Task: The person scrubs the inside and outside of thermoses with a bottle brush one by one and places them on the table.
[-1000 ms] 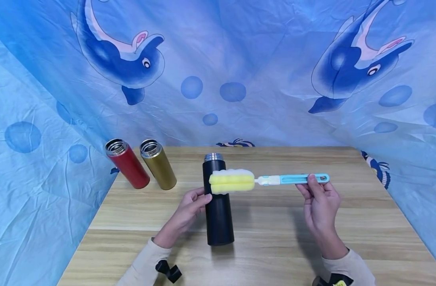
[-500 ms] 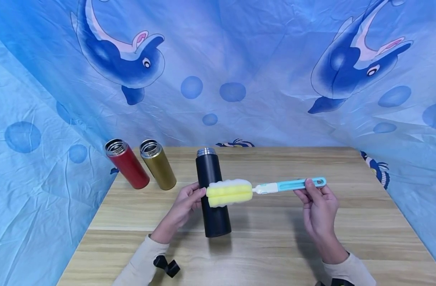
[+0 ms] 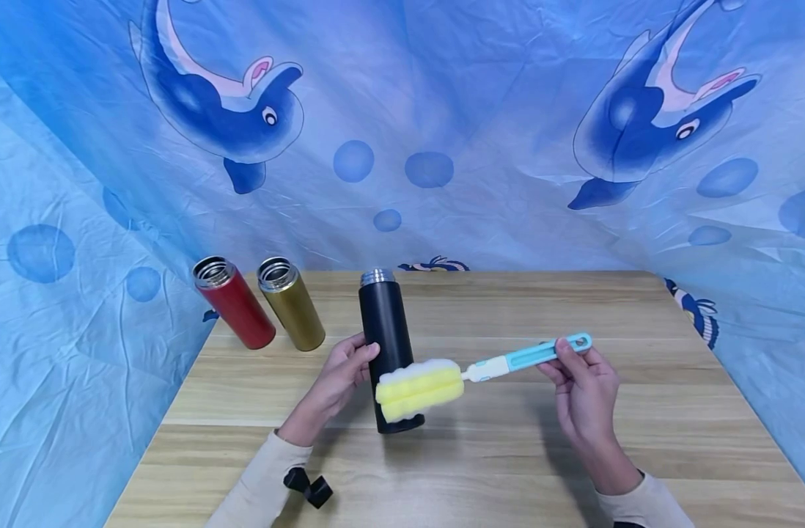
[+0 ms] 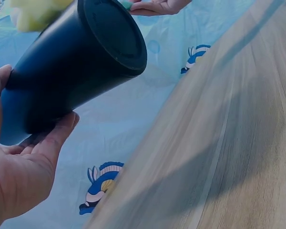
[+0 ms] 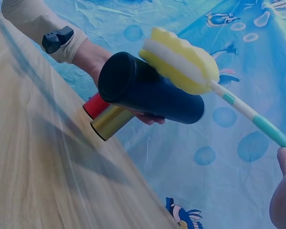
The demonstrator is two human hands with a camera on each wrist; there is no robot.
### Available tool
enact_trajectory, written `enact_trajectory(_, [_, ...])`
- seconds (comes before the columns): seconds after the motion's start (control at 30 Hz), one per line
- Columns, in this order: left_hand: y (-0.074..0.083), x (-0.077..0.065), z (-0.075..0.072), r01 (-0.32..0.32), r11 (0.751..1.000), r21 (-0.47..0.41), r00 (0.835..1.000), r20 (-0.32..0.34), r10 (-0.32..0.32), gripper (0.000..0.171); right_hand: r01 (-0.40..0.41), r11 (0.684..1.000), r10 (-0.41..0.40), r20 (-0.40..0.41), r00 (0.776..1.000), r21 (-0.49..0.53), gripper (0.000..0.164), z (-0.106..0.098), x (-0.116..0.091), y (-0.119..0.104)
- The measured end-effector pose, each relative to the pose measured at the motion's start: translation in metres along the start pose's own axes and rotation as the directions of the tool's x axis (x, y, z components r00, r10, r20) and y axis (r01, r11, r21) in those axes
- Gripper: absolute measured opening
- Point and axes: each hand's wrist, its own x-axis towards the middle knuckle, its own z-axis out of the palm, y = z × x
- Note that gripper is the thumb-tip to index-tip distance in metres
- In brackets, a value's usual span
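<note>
My left hand (image 3: 339, 378) grips a black thermos bottle (image 3: 386, 323) round its middle. The bottle is raised over the table and tilted, its bare steel neck (image 3: 377, 276) uncapped and pointing away from me. In the left wrist view its round base (image 4: 115, 36) faces the camera. My right hand (image 3: 587, 392) pinches the blue handle of a bottle brush (image 3: 531, 356) near its looped end. The brush's yellow and white sponge head (image 3: 418, 391) overlaps the lower part of the bottle in the head view. In the right wrist view the sponge lies along the bottle's side.
A red thermos bottle (image 3: 236, 304) and a gold one (image 3: 292, 304) stand uncapped at the table's back left. The wooden table (image 3: 508, 455) ends at the back and sides against a blue curtain (image 3: 482, 110) with printed dolphins.
The black bottle has moved up and slightly left in the head view with my left hand. My right hand has lowered the brush, whose sponge has swung down along the bottle toward its base.
</note>
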Motion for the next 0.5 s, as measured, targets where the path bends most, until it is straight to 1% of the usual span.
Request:
enact_trajectory(0.1, [-0.0010, 0.0004, 0.0008, 0.010, 1.000, 0.015, 1.000, -0.012, -0.009, 0.051, -0.004, 1.000, 0.003, 0.047, 0.999, 0.022, 0.015, -0.0015, -0.0012, -0.0003])
enact_trajectory(0.27, [-0.0023, 0.0004, 0.0031, -0.002, 0.999, 0.054, 1.000, -0.011, 0.003, 0.054, -0.002, 0.999, -0.004, 0.106, 0.994, 0.053, 0.012, -0.0020, -0.0011, -0.0025])
enact_trajectory(0.37, [-0.0033, 0.0008, 0.0056, -0.013, 0.999, 0.051, 1.000, -0.004, 0.013, 0.056, 0.003, 0.998, -0.011, 0.115, 0.993, 0.064, 0.009, -0.0009, 0.0001, -0.0037])
enact_trajectory(0.5, [-0.0044, 0.0008, 0.0090, -0.011, 1.000, 0.026, 1.000, -0.015, 0.012, 0.056, 0.012, 0.998, -0.016, 0.089, 0.996, 0.054, 0.006, 0.0011, 0.0018, -0.0040])
